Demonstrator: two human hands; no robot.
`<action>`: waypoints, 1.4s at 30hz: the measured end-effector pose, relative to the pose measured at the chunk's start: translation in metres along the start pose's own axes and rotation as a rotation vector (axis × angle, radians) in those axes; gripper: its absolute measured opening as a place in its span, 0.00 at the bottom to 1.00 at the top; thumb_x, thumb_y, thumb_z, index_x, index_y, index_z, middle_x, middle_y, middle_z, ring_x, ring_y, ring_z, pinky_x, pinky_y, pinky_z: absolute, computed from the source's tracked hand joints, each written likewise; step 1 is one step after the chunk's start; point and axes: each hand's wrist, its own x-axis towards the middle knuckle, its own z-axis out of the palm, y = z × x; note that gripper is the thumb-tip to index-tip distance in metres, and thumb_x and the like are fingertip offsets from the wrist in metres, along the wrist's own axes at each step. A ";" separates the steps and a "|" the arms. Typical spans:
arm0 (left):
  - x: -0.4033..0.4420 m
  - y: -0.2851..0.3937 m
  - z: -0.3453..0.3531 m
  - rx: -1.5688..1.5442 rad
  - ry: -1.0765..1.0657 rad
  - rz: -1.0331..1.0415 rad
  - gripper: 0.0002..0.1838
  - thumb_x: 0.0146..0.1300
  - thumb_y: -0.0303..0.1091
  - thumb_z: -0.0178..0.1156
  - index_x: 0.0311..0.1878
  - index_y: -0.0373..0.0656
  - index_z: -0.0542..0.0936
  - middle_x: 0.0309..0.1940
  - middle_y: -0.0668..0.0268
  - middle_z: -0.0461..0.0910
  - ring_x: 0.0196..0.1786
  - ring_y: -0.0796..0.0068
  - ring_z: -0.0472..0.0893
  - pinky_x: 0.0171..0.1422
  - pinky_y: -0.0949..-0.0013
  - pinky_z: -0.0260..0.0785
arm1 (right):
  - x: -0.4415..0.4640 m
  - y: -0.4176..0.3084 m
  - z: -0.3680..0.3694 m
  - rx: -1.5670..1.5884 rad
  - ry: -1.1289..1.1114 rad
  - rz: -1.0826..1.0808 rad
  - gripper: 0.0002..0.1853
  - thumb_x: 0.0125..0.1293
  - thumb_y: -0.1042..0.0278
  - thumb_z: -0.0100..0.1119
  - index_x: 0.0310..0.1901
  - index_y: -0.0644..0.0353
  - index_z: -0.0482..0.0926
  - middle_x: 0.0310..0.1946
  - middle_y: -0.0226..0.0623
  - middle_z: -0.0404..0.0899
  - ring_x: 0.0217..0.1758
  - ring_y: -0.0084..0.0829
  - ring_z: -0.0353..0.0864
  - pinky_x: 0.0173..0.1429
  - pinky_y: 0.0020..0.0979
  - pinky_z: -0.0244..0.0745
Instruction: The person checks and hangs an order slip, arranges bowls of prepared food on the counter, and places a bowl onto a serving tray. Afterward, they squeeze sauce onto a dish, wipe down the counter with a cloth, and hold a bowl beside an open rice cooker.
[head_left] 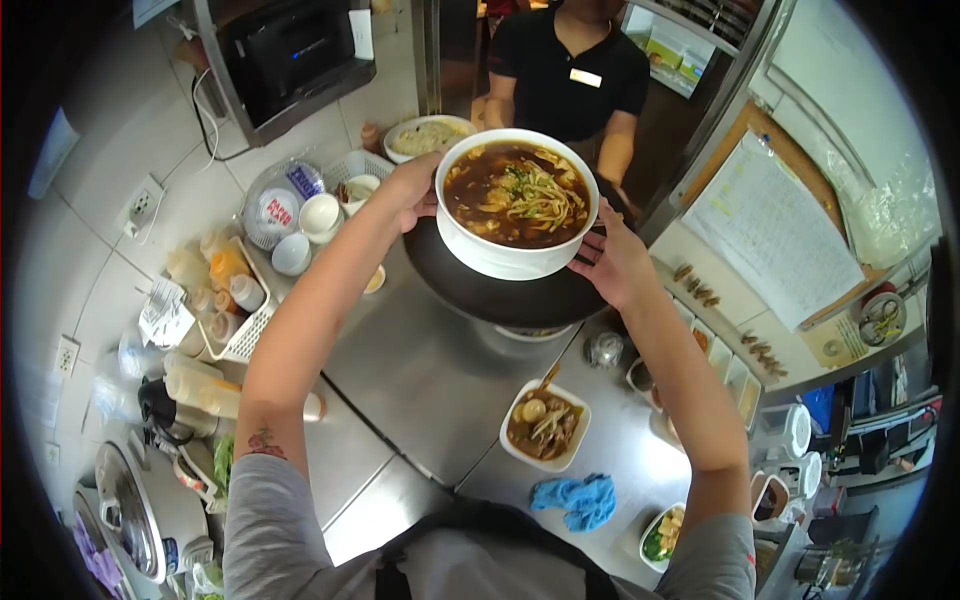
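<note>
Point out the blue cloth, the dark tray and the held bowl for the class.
Blue cloth (pixel 578 498): head view, middle of its crumpled top.
Dark tray (pixel 455 280): head view, bare surface.
Held bowl (pixel 500 261): head view, outer wall.

Right fingers (pixel 424 207) partly hidden, person (pixel 568 70) cropped, writing (pixel 775 225) seemingly illegible

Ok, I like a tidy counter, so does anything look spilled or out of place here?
One thing: the blue cloth lies crumpled on the steel counter between the square bowl of food and the bowl of greens, which looks untidy so near open food. No spill shows, and the held soup bowl looks undamaged.
</note>
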 end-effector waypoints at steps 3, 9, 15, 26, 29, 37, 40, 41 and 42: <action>0.023 0.003 0.018 0.060 0.031 0.029 0.23 0.71 0.50 0.46 0.57 0.43 0.73 0.47 0.63 0.81 0.44 0.73 0.81 0.49 0.65 0.76 | 0.028 -0.004 -0.010 -0.005 0.025 -0.021 0.26 0.70 0.44 0.46 0.64 0.46 0.61 0.55 0.44 0.71 0.57 0.37 0.70 0.64 0.45 0.61; 0.056 -0.010 0.021 0.075 0.046 -0.044 0.24 0.71 0.54 0.45 0.58 0.46 0.73 0.48 0.64 0.80 0.47 0.71 0.79 0.52 0.63 0.71 | 0.071 -0.002 -0.026 -0.020 -0.005 0.015 0.30 0.69 0.44 0.48 0.66 0.48 0.58 0.60 0.48 0.65 0.60 0.40 0.67 0.66 0.47 0.60; 0.072 -0.029 0.012 0.046 0.021 -0.101 0.24 0.71 0.55 0.45 0.57 0.48 0.72 0.51 0.62 0.78 0.50 0.68 0.77 0.55 0.62 0.68 | 0.094 0.012 -0.028 -0.020 0.035 0.140 0.27 0.71 0.44 0.45 0.67 0.46 0.60 0.62 0.47 0.64 0.63 0.40 0.66 0.68 0.48 0.58; -0.024 -0.080 0.013 0.027 0.249 0.618 0.21 0.72 0.44 0.39 0.56 0.42 0.76 0.50 0.59 0.78 0.53 0.63 0.76 0.60 0.63 0.64 | 0.105 0.032 -0.074 -0.046 -0.095 -0.035 0.30 0.72 0.49 0.45 0.70 0.51 0.56 0.71 0.47 0.52 0.74 0.43 0.50 0.75 0.46 0.49; -0.146 -0.138 0.029 0.046 0.225 0.751 0.22 0.74 0.44 0.40 0.50 0.38 0.78 0.45 0.54 0.79 0.50 0.57 0.77 0.59 0.60 0.67 | 0.046 0.029 -0.087 -0.177 -0.171 -0.261 0.30 0.72 0.53 0.46 0.71 0.55 0.56 0.72 0.47 0.50 0.75 0.41 0.49 0.74 0.43 0.52; -0.335 -0.287 -0.124 0.471 1.135 0.377 0.19 0.56 0.22 0.58 0.51 0.41 0.68 0.45 0.64 0.69 0.49 0.72 0.69 0.56 0.68 0.65 | -0.115 0.113 -0.132 -0.342 -0.018 -0.561 0.12 0.70 0.60 0.51 0.39 0.62 0.75 0.35 0.29 0.74 0.39 0.21 0.72 0.49 0.27 0.70; -0.336 -0.283 -0.229 0.698 1.528 0.556 0.39 0.47 0.33 0.73 0.59 0.33 0.63 0.49 0.55 0.65 0.52 0.61 0.66 0.60 0.60 0.59 | -0.144 0.174 -0.102 -0.212 0.122 -0.536 0.12 0.70 0.56 0.51 0.35 0.57 0.73 0.31 0.27 0.71 0.36 0.20 0.72 0.44 0.24 0.69; -0.331 -0.275 -0.250 0.711 1.483 0.599 0.48 0.41 0.35 0.77 0.64 0.31 0.59 0.51 0.52 0.64 0.54 0.58 0.65 0.62 0.58 0.58 | -0.149 0.190 -0.085 -0.243 0.020 -0.498 0.14 0.70 0.53 0.50 0.37 0.57 0.74 0.33 0.29 0.72 0.38 0.21 0.74 0.44 0.25 0.71; -0.318 -0.285 -0.278 0.771 1.429 0.715 0.53 0.37 0.34 0.78 0.65 0.31 0.57 0.54 0.51 0.63 0.56 0.57 0.64 0.63 0.57 0.57 | -0.168 0.212 -0.059 -0.228 0.048 -0.494 0.12 0.70 0.59 0.50 0.43 0.59 0.74 0.36 0.30 0.75 0.43 0.25 0.76 0.49 0.31 0.74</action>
